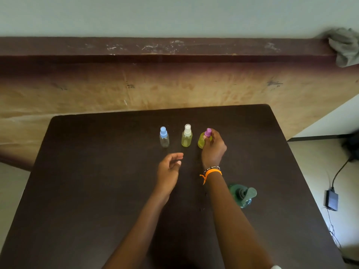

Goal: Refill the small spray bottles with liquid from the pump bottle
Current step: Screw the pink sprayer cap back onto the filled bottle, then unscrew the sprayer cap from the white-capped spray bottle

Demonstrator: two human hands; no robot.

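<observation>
My right hand (pixel 212 147) pinches the purple spray cap (pixel 208 132) of the rightmost small bottle (pixel 201 141), thumb on one side and fingertips on the other. That bottle is a clear plastic cylinder holding yellow-green liquid nearly to the shoulder, and it stands upright on the table (pixel 97 191). An orange band (pixel 212 172) and a dark beaded one circle the right wrist.

My left hand (pixel 169 167) hangs just above the table surface, nearer to me than the bottles, fingers loosely curled and gripping nothing.

Just left of the held bottle stands the middle bottle (pixel 187 139), same rounded cylindrical form, white cap, paler yellow liquid filling most of its body. Further left, apart from it, stands the third bottle (pixel 164 139): blue cap, transparent body; I cannot tell whether it holds any liquid. The three form a row across the table's far half.

The pump bottle (pixel 242 196) stands to the right of my right forearm, near me: translucent green plastic, ribbed dark collar, flat pump head pointing right.

The table is a dark, matte brown slab with rounded corners. Beyond it runs a worn, scuffed wooden panel (pixel 174 90), with a crumpled grey cloth (pixel 344 47) on its ledge at the far right.
</observation>
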